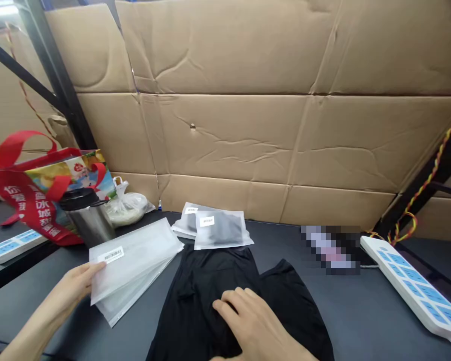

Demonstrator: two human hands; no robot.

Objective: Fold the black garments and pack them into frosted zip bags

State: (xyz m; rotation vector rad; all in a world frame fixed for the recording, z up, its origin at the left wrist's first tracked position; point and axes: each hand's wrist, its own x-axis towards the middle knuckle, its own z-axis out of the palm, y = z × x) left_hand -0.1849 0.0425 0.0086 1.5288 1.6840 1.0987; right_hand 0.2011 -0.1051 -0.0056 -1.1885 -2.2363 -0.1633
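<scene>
A black garment (pixel 210 281) lies spread on the dark table (pixel 342 311) in front of me. My right hand (pixel 255 323) rests flat on its lower middle, fingers stretched out. My left hand (pixel 75 286) holds the near edge of a stack of empty frosted plastic bags (pixel 135 265) with a barcode label, lying left of the garment. Beyond the garment lie two packed frosted bags (pixel 220 228) with dark cloth inside and small white labels.
A red printed tote bag (pixel 33 195), a steel cup with black lid (pixel 88 215) and a knotted clear plastic bag (pixel 126 205) stand at the left. White power strips lie at far left (pixel 11 245) and at right (pixel 417 286). Cardboard sheets (pixel 266 110) wall the back.
</scene>
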